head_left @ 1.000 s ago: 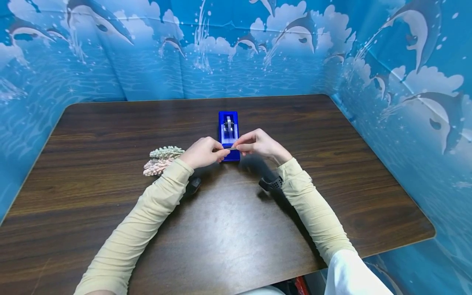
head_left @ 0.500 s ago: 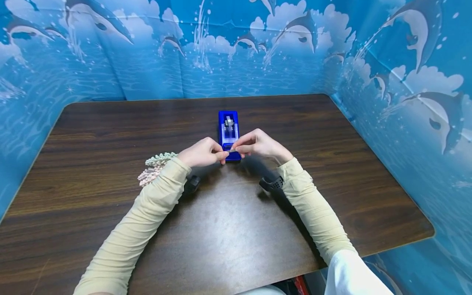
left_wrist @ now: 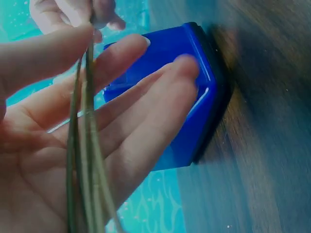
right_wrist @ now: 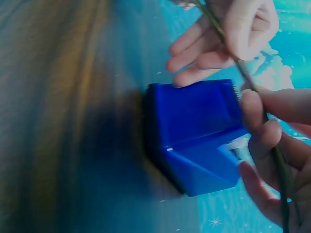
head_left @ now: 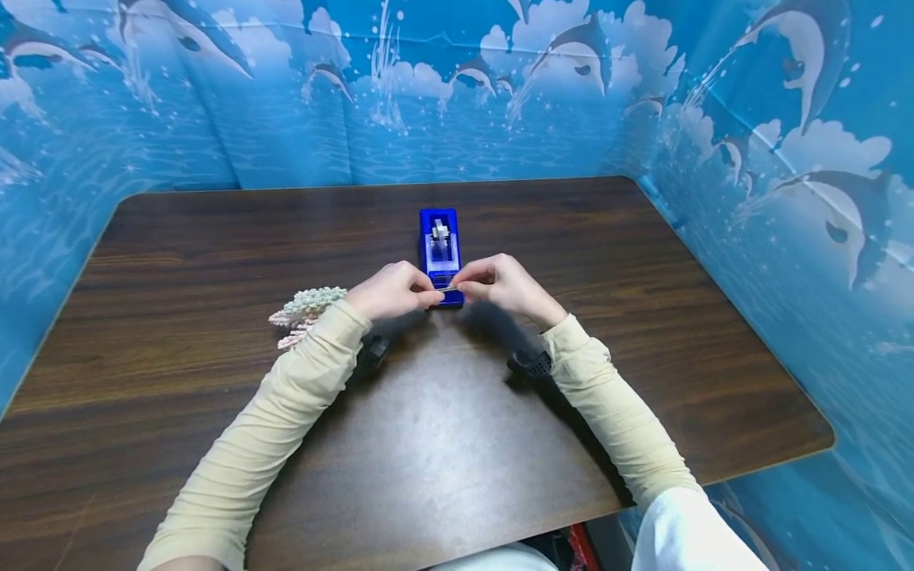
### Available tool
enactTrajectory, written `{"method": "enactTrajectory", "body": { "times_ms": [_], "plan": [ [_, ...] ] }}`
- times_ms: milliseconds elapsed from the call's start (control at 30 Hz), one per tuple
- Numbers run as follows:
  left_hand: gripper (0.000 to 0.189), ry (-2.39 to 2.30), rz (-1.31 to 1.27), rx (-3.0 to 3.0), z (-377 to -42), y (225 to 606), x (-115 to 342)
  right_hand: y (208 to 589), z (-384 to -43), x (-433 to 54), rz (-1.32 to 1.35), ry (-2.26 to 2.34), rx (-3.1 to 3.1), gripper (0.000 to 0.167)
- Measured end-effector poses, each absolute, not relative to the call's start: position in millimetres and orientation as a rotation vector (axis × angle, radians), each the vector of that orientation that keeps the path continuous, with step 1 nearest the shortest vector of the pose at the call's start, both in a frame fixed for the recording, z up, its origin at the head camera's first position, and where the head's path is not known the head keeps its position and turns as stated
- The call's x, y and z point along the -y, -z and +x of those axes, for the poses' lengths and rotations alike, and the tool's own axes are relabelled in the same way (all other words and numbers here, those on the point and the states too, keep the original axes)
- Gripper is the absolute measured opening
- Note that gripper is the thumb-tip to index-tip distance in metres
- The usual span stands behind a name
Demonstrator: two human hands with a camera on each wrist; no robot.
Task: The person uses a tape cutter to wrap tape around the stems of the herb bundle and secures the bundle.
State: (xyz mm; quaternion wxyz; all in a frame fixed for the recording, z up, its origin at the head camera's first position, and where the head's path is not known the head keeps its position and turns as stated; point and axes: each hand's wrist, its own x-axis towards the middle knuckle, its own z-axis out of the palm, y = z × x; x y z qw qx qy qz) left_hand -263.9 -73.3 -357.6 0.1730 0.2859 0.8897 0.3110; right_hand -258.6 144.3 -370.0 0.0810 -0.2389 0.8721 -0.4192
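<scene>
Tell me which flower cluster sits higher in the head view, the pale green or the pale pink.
The pale green flower cluster: it shows above the pale pink flower cluster, which sits lower down, bordering the left sleeve.

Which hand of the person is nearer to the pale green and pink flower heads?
The left. The left hand is just beside the flower heads, pinching thin stems; the right hand is farther away, beyond the left hand, also pinching the stems.
</scene>
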Motion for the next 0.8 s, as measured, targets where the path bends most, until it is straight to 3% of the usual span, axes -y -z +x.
{"method": "enactTrajectory", "body": {
  "times_ms": [200,567,800],
  "plan": [
    [0.028,-1.07,0.712,-2.385,-263.7,355.7,72.2,375.5,-255.6,-141.4,-0.816,1.246,-2.719,0.011],
    [0.015,-0.99,0.735,-2.679,-261.5,355.5,68.5,374.6,-254.1,-138.0,-0.777,1.242,-2.795,0.004],
    [0.012,-0.949,0.78,-2.751,-261.6,359.6,66.4,377.0,-257.3,-144.3,-0.753,1.063,-2.74,0.026]
  ]
}}
